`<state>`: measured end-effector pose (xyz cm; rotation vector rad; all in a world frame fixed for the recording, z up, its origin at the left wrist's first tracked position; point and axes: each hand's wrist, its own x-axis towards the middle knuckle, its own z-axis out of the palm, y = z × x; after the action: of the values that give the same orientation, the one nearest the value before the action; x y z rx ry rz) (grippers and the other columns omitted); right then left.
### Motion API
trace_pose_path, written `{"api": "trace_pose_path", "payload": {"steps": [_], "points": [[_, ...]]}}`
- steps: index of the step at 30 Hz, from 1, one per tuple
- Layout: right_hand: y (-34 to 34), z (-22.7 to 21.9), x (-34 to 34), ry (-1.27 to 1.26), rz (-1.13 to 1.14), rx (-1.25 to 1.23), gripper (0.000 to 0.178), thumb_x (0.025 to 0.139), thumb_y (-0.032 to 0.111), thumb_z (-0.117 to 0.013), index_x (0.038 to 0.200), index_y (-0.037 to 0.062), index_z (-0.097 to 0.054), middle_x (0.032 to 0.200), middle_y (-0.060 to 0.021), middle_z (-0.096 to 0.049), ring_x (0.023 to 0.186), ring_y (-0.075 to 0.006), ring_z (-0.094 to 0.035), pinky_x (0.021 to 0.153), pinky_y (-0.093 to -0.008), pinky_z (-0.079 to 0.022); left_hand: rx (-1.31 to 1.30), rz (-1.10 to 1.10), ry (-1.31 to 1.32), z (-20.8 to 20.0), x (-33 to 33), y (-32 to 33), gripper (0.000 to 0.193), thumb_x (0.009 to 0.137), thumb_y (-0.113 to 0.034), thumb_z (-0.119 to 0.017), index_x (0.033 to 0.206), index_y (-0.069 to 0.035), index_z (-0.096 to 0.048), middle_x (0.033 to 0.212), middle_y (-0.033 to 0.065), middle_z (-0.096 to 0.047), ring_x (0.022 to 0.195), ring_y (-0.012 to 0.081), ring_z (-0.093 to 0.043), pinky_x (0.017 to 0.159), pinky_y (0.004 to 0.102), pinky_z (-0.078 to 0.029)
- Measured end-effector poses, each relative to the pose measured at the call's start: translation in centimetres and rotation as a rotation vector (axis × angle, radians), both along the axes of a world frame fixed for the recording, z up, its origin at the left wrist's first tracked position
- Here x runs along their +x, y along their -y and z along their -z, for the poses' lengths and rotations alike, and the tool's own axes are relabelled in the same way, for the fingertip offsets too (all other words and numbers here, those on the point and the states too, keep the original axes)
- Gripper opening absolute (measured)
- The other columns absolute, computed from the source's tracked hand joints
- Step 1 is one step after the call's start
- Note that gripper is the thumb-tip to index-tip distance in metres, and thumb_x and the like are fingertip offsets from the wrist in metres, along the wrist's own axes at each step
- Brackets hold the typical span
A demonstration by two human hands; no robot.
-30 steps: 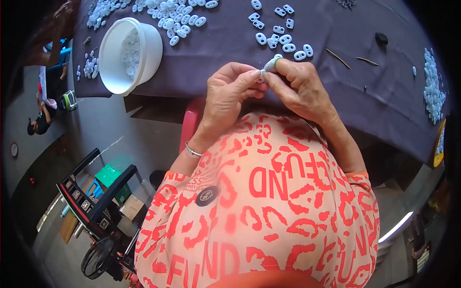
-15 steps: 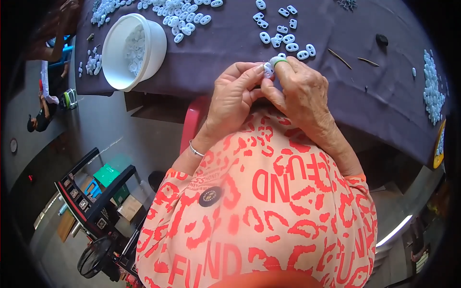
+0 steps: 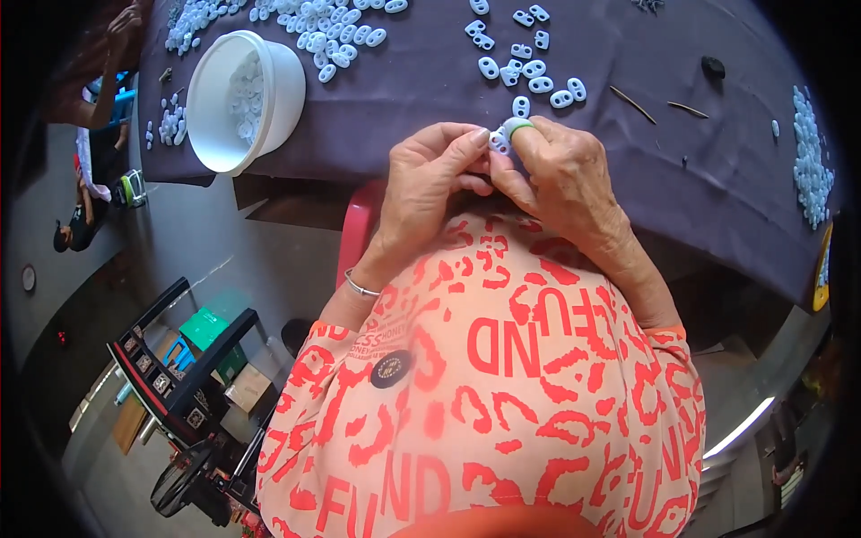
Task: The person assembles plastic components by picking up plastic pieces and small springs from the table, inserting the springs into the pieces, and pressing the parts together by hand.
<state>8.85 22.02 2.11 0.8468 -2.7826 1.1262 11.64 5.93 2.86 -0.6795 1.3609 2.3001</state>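
Observation:
Just off the table's near edge, both my hands meet at a small white plastic piece with two holes [image 3: 500, 142]. My left hand [image 3: 426, 179] pinches it from the left between thumb and fingers. From the other side, my right hand [image 3: 565, 175] grips it with thumb and bent index finger, which wears a white covering with a green band [image 3: 517, 125]. Another white two-holed piece [image 3: 520, 106] lies on the table just beyond my fingertips. Several similar pieces [image 3: 540, 84] are scattered farther back.
A dark cloth [image 3: 395, 85] covers the table. A white tub [image 3: 291, 103] holding small pale parts stands at the left, beside a heap of white pieces [image 3: 336, 31]. Two thin brown sticks [image 3: 633, 104], a black lump [image 3: 713, 67] and a pale pile [image 3: 812, 166] lie to the right.
My hands have drawn slightly down toward me, still holding the white piece. A loose two-holed piece beyond the fingertips shows more fully now.

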Motion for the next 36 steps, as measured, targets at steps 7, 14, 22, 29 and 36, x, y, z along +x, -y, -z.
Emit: {"api": "trace_pose_path", "payload": {"steps": [7, 14, 22, 29, 36], "points": [[0.0, 0.4, -0.2, -0.017, -0.042, -0.080, 0.018, 0.076, 0.012, -0.062, 0.069, 0.0008, -0.049, 0.062, -0.0111, -0.051, 0.052, -0.0267, -0.053, 0.046, -0.0349, -0.042, -0.194, 0.144, -0.056, -0.4, -0.6, 0.2, 0.020, 0.087, -0.016, -0.060, 0.093, 0.003, -0.062, 0.079, 0.0068, -0.065, 0.068, 0.0092, -0.061, 0.057, 0.0183, -0.049], [0.0, 0.6, -0.3, -0.003, -0.073, -0.112, 0.018, 0.074, 0.010, -0.063, 0.068, 0.0007, -0.049, 0.061, -0.0113, -0.050, 0.051, -0.0266, -0.052, 0.046, -0.0348, -0.042, -0.230, 0.200, -0.065, -0.4, -0.4, 0.3, 0.022, 0.087, -0.016, -0.060, 0.093, 0.004, -0.063, 0.079, 0.0061, -0.065, 0.068, 0.0082, -0.060, 0.058, 0.0180, -0.049], [0.1, 1.4, -0.2, -0.041, -0.094, -0.116, 0.017, 0.073, 0.010, -0.062, 0.068, 0.0013, -0.049, 0.060, -0.0095, -0.048, 0.050, -0.0247, -0.051, 0.046, -0.0341, -0.042, -0.311, 0.148, -0.150, 0.1, 0.2, -0.4, 0.021, 0.088, -0.015, -0.059, 0.092, 0.004, -0.064, 0.076, 0.0051, -0.064, 0.066, 0.0067, -0.058, 0.058, 0.0187, -0.049], [0.1, 1.9, -0.2, -0.082, -0.117, -0.094, 0.018, 0.074, 0.011, -0.062, 0.067, 0.0018, -0.048, 0.059, -0.0087, -0.046, 0.050, -0.0240, -0.050, 0.046, -0.0342, -0.042, -0.311, 0.085, -0.159, 0.3, 0.4, -0.8, 0.019, 0.088, -0.013, -0.058, 0.092, 0.005, -0.063, 0.076, 0.0057, -0.065, 0.066, 0.0074, -0.060, 0.060, 0.0201, -0.051], [0.4, 2.1, 0.0, -0.090, -0.123, -0.120, 0.018, 0.075, 0.012, -0.062, 0.069, 0.0019, -0.048, 0.059, -0.0088, -0.046, 0.050, -0.0241, -0.050, 0.046, -0.0344, -0.042, -0.315, 0.052, -0.182, 0.4, 0.7, -0.9, 0.017, 0.088, -0.011, -0.058, 0.092, 0.005, -0.063, 0.078, 0.0064, -0.065, 0.067, 0.0078, -0.060, 0.061, 0.0202, -0.051]]}}
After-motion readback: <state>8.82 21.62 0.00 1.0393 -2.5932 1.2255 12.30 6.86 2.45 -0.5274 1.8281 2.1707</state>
